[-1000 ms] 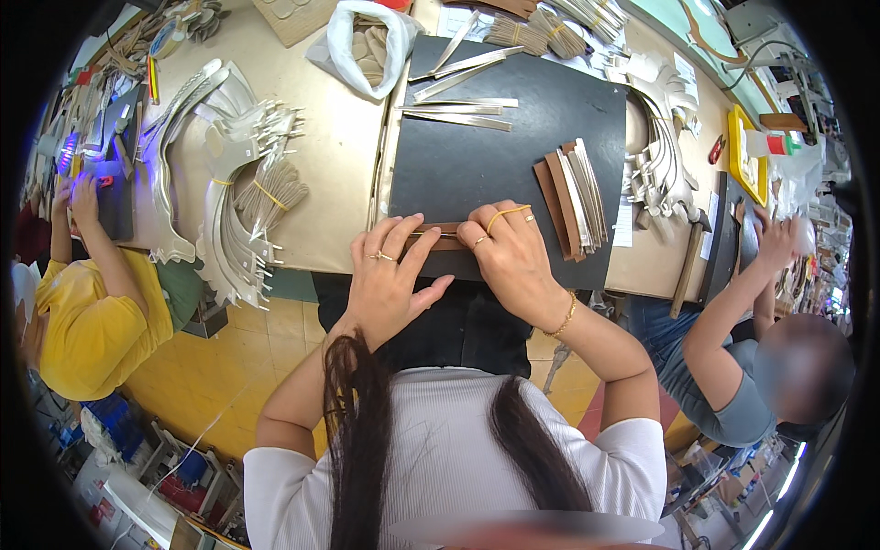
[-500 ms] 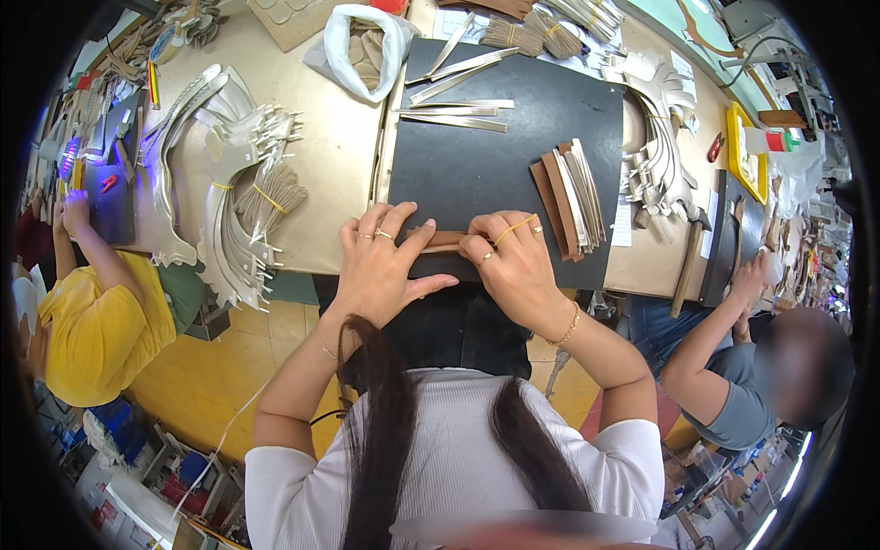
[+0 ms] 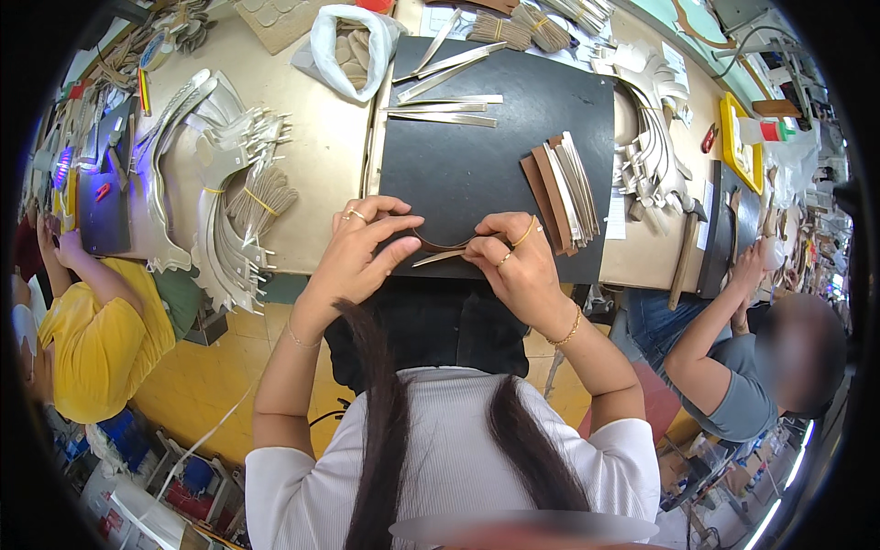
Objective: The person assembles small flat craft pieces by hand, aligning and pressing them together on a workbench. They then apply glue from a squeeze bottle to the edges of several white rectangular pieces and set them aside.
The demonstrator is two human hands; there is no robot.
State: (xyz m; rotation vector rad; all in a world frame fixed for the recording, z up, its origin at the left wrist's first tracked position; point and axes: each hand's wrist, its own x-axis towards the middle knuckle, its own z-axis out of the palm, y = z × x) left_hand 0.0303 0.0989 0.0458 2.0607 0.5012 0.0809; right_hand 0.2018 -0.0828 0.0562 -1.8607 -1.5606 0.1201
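Observation:
A thin brown leather strip (image 3: 442,246) bows between my two hands, just above the front part of the black mat (image 3: 458,174). My left hand (image 3: 362,247) has its index finger and thumb at the strip's left end, the other fingers loosely curled. My right hand (image 3: 515,258) pinches the strip's other end. Out of the right fingers, beneath the brown strip, sticks a narrow pale strip (image 3: 438,259); whether the two are joined there I cannot tell. A yellow rubber band (image 3: 525,231) loops round a right finger.
Right of my hands lies a row of brown and pale strips (image 3: 561,194). Several loose pale strips (image 3: 445,112) lie farther back. A white bag of beige pieces (image 3: 353,55) stands behind left. Bundled pale pieces (image 3: 229,211) flank the mat; a hammer (image 3: 686,257) lies right. Co-workers sit on both sides.
My left hand has drawn back to the left and its fingers have closed in. The brown strip, earlier pressed flat, is now lifted and bent, with a pale strip showing below it.

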